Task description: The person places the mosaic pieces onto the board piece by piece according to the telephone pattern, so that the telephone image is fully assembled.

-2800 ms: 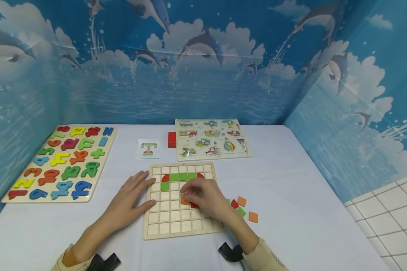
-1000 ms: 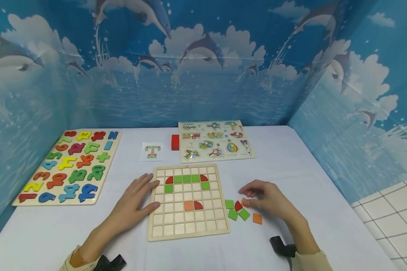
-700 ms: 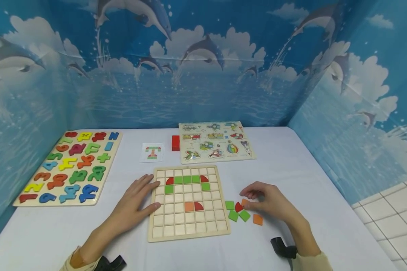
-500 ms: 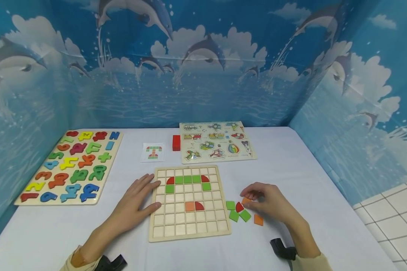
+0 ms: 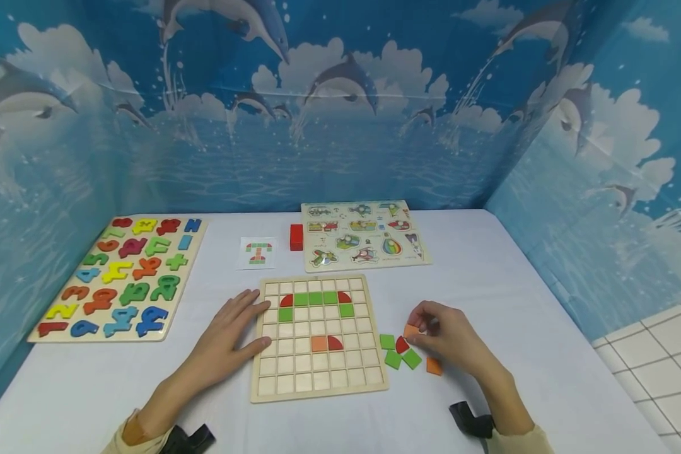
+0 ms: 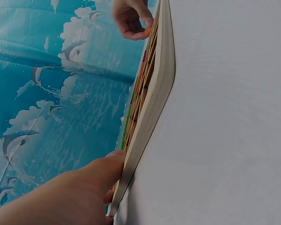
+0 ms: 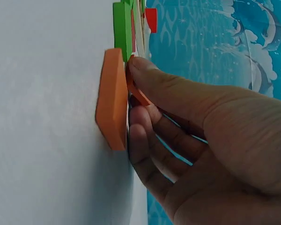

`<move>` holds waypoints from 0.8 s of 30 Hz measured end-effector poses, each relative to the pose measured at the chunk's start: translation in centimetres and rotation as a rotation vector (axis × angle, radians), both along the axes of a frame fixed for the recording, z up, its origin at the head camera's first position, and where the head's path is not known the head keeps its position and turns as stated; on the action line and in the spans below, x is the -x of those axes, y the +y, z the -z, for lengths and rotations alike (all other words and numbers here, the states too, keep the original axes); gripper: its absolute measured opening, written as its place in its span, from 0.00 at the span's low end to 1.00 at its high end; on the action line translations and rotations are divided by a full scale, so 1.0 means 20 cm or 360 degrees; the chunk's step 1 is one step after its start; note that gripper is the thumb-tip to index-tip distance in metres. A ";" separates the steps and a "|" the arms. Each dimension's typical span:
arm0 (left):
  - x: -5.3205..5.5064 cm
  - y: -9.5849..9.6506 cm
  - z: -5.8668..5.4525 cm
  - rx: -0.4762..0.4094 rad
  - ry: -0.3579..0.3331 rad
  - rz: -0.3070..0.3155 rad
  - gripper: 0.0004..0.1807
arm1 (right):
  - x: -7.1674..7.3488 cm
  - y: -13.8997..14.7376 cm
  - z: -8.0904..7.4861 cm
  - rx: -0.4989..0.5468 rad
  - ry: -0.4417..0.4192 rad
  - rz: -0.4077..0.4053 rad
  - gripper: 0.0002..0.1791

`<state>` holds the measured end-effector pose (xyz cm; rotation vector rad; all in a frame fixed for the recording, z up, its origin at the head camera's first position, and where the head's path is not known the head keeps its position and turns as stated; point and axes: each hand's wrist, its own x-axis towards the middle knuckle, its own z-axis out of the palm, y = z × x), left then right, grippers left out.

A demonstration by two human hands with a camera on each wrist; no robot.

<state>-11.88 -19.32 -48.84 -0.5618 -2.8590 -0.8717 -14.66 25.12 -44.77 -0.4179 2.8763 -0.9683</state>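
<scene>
A wooden grid board [image 5: 295, 383] lies in the middle of the head view. Red quarter-round and green square tiles form an arch near its top, and an orange tile [image 5: 319, 343] beside a red quarter-round [image 5: 335, 342] sits lower down. My left hand [image 5: 224, 331] rests at the board's left edge, fingers extended and thumb touching the rim. Right of the board, my right hand [image 5: 451, 337] pinches another orange square tile [image 7: 139, 93] between thumb and fingers, low over the cloth. Around it lie several green tiles [image 5: 412, 359], a red quarter-round [image 5: 401, 345] and an orange tile [image 5: 434, 366].
Behind the board lie a pattern card [image 5: 257, 253], a red block [image 5: 296, 237] and a vehicle picture puzzle [image 5: 363, 256]. A number puzzle [image 5: 170, 315] is at the left. A dolphin-print curtain [image 5: 318, 170] encloses the table's back and sides.
My right hand moved from the board to the loose tiles on the right, leaving an orange tile in the grid. Its fingers then closed on another orange tile. The left hand stayed put.
</scene>
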 end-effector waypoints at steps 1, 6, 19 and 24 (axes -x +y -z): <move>0.00 0.00 0.00 -0.0002 -0.0003 0.0006 0.38 | 0.00 0.00 0.00 -0.0001 0.0003 -0.0001 0.13; 0.01 0.01 0.01 0.0032 0.0003 0.0015 0.38 | 0.01 -0.02 -0.01 0.0070 0.0098 0.0034 0.11; 0.02 -0.01 -0.01 0.0039 -0.0014 0.0016 0.39 | 0.08 -0.50 -0.10 0.0321 0.0083 -0.0188 0.07; 0.01 0.00 0.00 0.0020 0.0001 0.0015 0.38 | 0.10 -0.67 -0.08 0.0348 0.0061 -0.0267 0.06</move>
